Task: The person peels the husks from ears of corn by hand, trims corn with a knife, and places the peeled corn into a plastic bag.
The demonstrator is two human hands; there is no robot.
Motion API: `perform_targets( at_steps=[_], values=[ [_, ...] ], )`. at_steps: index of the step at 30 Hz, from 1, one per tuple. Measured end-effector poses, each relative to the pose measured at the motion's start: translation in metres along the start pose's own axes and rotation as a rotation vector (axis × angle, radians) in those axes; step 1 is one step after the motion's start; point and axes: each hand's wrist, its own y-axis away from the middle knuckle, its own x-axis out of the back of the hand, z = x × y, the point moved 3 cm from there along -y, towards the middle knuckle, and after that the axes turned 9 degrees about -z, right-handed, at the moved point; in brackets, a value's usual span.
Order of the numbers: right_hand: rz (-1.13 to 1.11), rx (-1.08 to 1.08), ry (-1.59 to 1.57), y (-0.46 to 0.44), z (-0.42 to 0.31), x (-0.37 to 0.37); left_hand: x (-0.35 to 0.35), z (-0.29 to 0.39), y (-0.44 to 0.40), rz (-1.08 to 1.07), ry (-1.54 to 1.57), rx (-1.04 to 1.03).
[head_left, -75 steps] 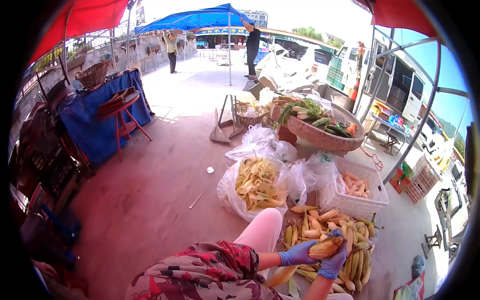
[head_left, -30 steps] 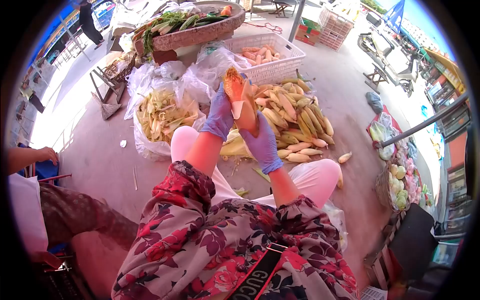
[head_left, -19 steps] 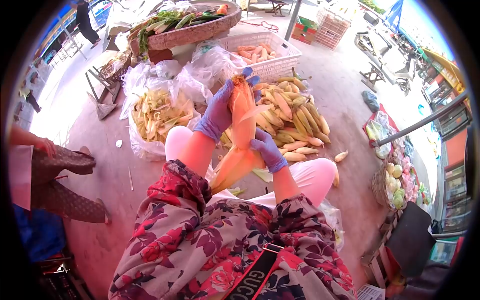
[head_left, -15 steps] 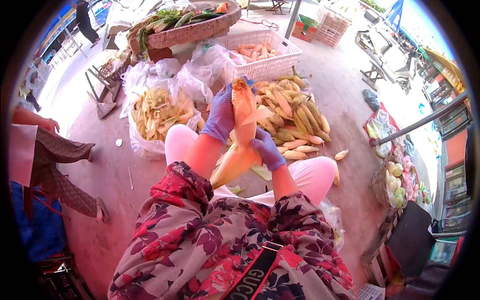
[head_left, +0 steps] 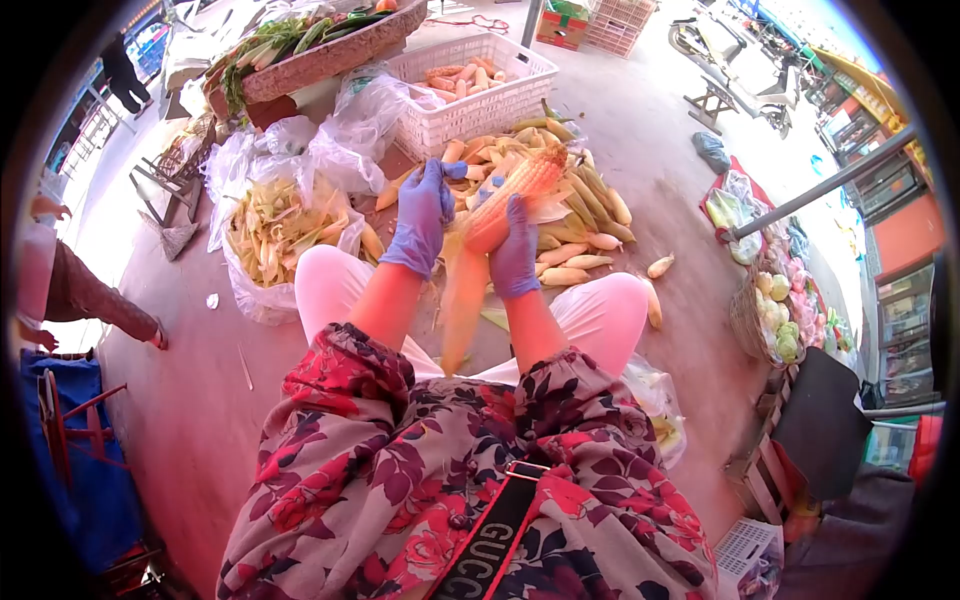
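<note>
One wide view, worn on the head, looks forward and steeply down over the wearer's own body. Nearest is the flowered shirt (head_left: 400, 480), filling the bottom (a black strap (head_left: 505, 530) crosses it). The left hand (head_left: 418, 220) and right hand (head_left: 515, 250) appear in the middle, seen from above at arm's length, with the knees (head_left: 330, 285) beneath. Farther off, toward the top, come the corn pile (head_left: 600, 200), the white crate (head_left: 480, 110) and the stone basin (head_left: 325, 58). The lens bends its outer parts: the street at upper right leans, and black rounds off the corners.
</note>
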Motion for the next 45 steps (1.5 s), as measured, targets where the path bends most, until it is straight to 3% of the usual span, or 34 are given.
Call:
perform_targets(
  at_steps=[1, 3, 4, 5, 6, 9, 10, 11, 12, 13, 14, 17, 18, 21, 23, 27, 28, 30, 32, 33, 34, 35, 37, 38, 41, 43, 44, 45],
  values=[
    [-0.039, -0.004, -0.118, -0.014, -0.012, 0.009, 0.017, -0.011, -0.002, -0.032, -0.340, -0.041],
    [-0.053, -0.013, -0.284, -0.027, -0.044, 0.010, 0.041, -0.046, 0.004, -0.168, -0.272, 0.023],
    [-0.109, -0.001, -0.077, -0.032, -0.045, 0.015, 0.031, -0.051, 0.013, -0.177, -0.443, 0.044],
    [-0.138, -0.123, -0.006, -0.037, -0.031, 0.031, 0.020, -0.054, 0.019, -0.184, -0.614, 0.060],
    [-0.110, -0.095, 0.098, -0.036, -0.031, 0.027, 0.022, -0.054, 0.014, -0.254, -0.844, 0.204],
    [-0.048, 0.006, 0.320, -0.029, -0.028, 0.016, 0.013, -0.040, 0.010, -0.192, -0.926, -0.327],
    [-0.022, 0.046, 0.473, -0.025, -0.028, 0.017, 0.002, -0.028, 0.013, -0.259, -0.913, -0.316],
    [0.005, 0.084, 0.626, -0.020, -0.028, 0.017, -0.006, -0.023, 0.017, -0.247, -0.883, -0.314],
    [-0.046, 0.014, 0.361, -0.017, -0.022, 0.015, -0.015, -0.020, 0.020, -0.234, -0.855, -0.313],
    [-0.023, -0.028, 0.322, -0.014, -0.018, 0.009, -0.020, -0.019, 0.020, -0.222, -0.828, -0.313],
    [0.003, -0.070, 0.283, -0.010, -0.015, 0.004, -0.013, -0.037, 0.009, -0.226, -0.537, -0.236],
    [0.004, -0.028, 0.136, -0.003, -0.020, -0.023, 0.002, -0.059, 0.001, -0.214, -0.195, -0.197],
    [-0.029, 0.015, 0.153, -0.001, -0.022, -0.028, 0.003, -0.057, 0.004, -0.234, -0.300, -0.189],
    [-0.014, 0.049, 0.112, 0.000, -0.024, -0.035, 0.005, -0.062, 0.010, -0.294, -0.199, -0.160],
    [0.026, 0.020, 0.041, -0.004, -0.019, -0.033, 0.002, -0.059, 0.015, -0.336, 0.021, -0.072],
    [0.054, 0.133, 0.465, -0.005, -0.009, -0.032, 0.010, -0.064, 0.007, -0.273, 0.437, 0.140],
    [0.067, 0.170, 0.434, 0.000, -0.005, -0.034, 0.012, -0.063, 0.006, -0.239, 0.516, 0.156],
    [-0.108, 0.177, 0.641, 0.009, -0.005, -0.038, 0.027, -0.070, -0.012, -0.269, 0.710, 0.166],
    [-0.394, 0.163, 0.872, 0.019, -0.008, -0.047, 0.066, -0.077, -0.033, -0.127, 0.698, 0.181],
    [-0.552, -0.108, 0.809, 0.034, -0.015, -0.055, 0.084, -0.074, -0.042, -0.065, 0.683, 0.189],
    [-0.772, 0.080, 1.037, 0.044, -0.015, -0.049, 0.090, -0.059, -0.043, 0.116, 0.677, 0.074],
    [-0.989, 0.290, 1.256, 0.053, -0.011, -0.045, 0.092, -0.050, -0.044, 0.064, 0.660, 0.099],
    [-0.989, 0.172, 1.364, 0.062, -0.014, -0.050, 0.092, -0.038, -0.044, -0.042, 0.627, 0.154],
    [-0.977, 0.107, 1.419, 0.065, -0.017, -0.055, 0.082, -0.040, -0.042, -0.024, 0.567, 0.065],
    [-0.648, -0.221, 1.094, 0.046, -0.039, -0.077, 0.048, -0.021, -0.012, -0.206, 0.419, 0.095],
    [-0.362, 0.396, 1.140, 0.022, -0.037, -0.076, 0.047, -0.033, -0.008, -0.293, 0.426, 0.121],
    [-0.303, 0.512, 1.235, 0.013, -0.041, -0.075, 0.047, -0.039, -0.007, -0.338, 0.424, 0.134],
    [-0.261, 0.368, 1.058, 0.000, -0.035, -0.067, 0.045, -0.045, -0.005, -0.346, 0.386, 0.137]
  ],
)
